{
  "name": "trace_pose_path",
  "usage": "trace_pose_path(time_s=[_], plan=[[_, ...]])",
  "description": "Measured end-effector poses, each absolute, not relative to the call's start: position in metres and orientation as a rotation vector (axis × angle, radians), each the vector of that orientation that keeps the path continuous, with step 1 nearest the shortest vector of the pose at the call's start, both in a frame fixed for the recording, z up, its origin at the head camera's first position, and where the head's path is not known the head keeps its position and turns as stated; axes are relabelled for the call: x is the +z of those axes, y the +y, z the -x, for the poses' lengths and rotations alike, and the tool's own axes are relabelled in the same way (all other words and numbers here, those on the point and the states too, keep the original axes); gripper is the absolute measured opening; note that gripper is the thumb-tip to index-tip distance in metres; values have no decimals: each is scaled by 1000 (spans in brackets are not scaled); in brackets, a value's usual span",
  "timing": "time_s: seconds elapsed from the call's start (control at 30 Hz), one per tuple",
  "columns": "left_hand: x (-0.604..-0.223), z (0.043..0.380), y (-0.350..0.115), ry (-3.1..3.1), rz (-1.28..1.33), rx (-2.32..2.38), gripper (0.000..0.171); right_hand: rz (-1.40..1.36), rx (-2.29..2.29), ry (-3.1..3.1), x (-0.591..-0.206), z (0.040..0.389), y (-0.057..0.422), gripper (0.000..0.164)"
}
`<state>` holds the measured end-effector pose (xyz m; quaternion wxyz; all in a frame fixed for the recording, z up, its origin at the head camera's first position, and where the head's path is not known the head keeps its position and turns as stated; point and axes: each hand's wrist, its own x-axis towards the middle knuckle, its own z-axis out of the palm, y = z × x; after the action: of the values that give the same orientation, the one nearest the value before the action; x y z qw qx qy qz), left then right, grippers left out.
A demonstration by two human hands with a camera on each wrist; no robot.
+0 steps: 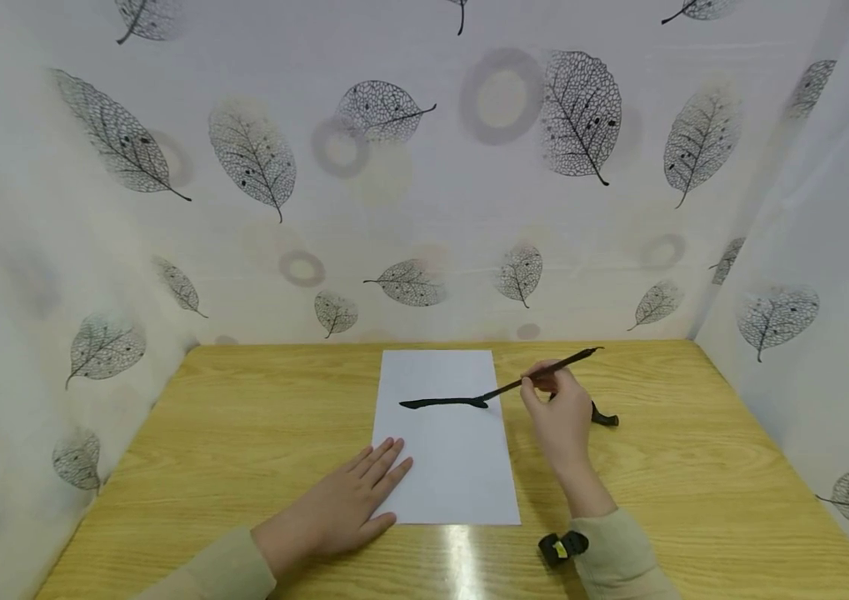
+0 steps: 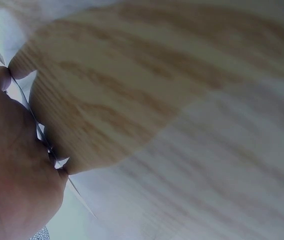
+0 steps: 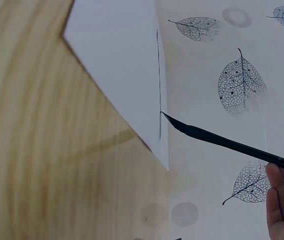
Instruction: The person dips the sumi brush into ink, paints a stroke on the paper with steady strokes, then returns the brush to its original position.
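Note:
A sheet of white paper (image 1: 454, 475) lies on the wooden table with a thick black horizontal stroke (image 1: 435, 403) across its upper half. My right hand (image 1: 562, 421) pinches a dark writing brush (image 3: 222, 142) by its handle, fingers and thumb together. The brush slants down to the left, its black tip at the stroke's right end; in the right wrist view that tip meets the paper. My left hand (image 1: 349, 504) rests flat, fingers spread over the paper's lower left edge. The left wrist view shows part of this hand close up, its fingertips mostly hidden.
Partly hidden behind my right hand is a small dark object (image 1: 606, 418) on the table (image 1: 259, 417). A black device with a yellow mark (image 1: 561, 548) sits at the right cuff. Leaf-patterned curtains (image 1: 431, 208) enclose the table's back and sides.

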<state>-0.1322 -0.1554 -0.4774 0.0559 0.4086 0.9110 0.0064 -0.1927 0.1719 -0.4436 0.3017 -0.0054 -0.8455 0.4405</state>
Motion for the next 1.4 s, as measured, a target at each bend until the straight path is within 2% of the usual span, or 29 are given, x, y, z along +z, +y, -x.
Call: trace_pose_path(time_s=[0.5, 1.4], plan=[[-476, 132, -155, 2765, -1250, 6, 69, -74, 1182, -2092, -412, 187, 184, 11], [-477, 131, -155, 2779, -1252, -9, 69, -235, 761, -2038, -397, 169, 212, 15]])
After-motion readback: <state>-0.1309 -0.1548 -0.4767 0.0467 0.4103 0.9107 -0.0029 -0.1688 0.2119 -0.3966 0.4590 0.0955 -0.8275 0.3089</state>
